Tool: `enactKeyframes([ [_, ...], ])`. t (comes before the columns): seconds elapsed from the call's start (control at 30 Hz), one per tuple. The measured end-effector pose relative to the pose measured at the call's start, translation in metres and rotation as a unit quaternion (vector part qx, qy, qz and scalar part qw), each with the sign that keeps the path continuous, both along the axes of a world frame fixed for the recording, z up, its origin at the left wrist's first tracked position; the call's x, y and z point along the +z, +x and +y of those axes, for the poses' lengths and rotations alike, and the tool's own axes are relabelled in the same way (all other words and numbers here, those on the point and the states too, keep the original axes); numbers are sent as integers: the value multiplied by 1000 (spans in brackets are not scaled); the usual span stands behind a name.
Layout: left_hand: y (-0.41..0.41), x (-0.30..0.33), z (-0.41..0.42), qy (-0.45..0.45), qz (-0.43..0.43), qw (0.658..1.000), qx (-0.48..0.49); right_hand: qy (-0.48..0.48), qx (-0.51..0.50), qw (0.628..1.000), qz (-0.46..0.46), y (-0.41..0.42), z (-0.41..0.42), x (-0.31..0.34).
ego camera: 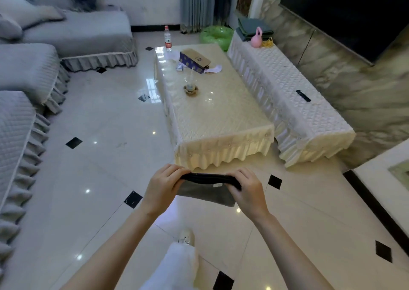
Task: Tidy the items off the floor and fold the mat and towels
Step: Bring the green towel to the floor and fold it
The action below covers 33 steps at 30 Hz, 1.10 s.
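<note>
We hold a dark grey towel [207, 190] in the air over the tiled floor [106, 157], just at 6 o'clock of the coffee tabletop [221, 121]. Our left hand [163, 190] clenches one top corner and our right hand [247, 190] clenches the other, each grip closed on the folded upper edge. That edge, the towel's long axis, runs from 9 to 3 o'clock between the hands, sloping a little down toward the right; the rest hangs below as a short panel. Both hands sit equally on it, so neither is nearer.

We judge the next fold turns on bringing one hand across along that axis to meet the other.

At 1 o'clock, far off, a covered low cabinet [287, 104] carries a stack of folded cloth [252, 27], with a pink kettlebell [256, 39] beside it. A green inflatable ring [215, 36] lies on the floor at 12 o'clock. The open box [194, 60] on the tabletop shows nothing we can make out inside.
</note>
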<state>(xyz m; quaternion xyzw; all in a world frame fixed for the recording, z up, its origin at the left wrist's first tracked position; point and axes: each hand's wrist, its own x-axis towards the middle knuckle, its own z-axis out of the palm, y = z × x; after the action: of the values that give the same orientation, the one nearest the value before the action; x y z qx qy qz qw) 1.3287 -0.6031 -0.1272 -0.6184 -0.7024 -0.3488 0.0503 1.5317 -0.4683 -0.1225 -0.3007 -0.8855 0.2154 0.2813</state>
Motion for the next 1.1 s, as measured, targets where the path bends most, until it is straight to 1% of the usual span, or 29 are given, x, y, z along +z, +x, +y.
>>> enactKeyframes([
  [0.13,-54,1,63,-21,1,1000,-19,-4,-11,1000,-9,-46,58,2],
  [0.27,-101,4,120,-23,5,998,-60,2,-24,1000,-5,-84,107,7],
  [0.47,-139,7,193,-11,14,996,-84,-5,-53,999,3,-121,171,3],
  [0.73,-164,-8,294,-25,8,998,-62,-17,-37,999,6,-157,288,-11],
  [0.9,-173,-23,371,-69,-16,996,-46,-28,6,999,-27,-173,385,-26],
  [1.0,-175,-22,418,-104,-27,994,-35,-33,30,998,-45,-183,446,-28],
  [1.1,-184,-27,462,-133,-48,990,-1,-34,60,996,-64,-200,504,-28],
])
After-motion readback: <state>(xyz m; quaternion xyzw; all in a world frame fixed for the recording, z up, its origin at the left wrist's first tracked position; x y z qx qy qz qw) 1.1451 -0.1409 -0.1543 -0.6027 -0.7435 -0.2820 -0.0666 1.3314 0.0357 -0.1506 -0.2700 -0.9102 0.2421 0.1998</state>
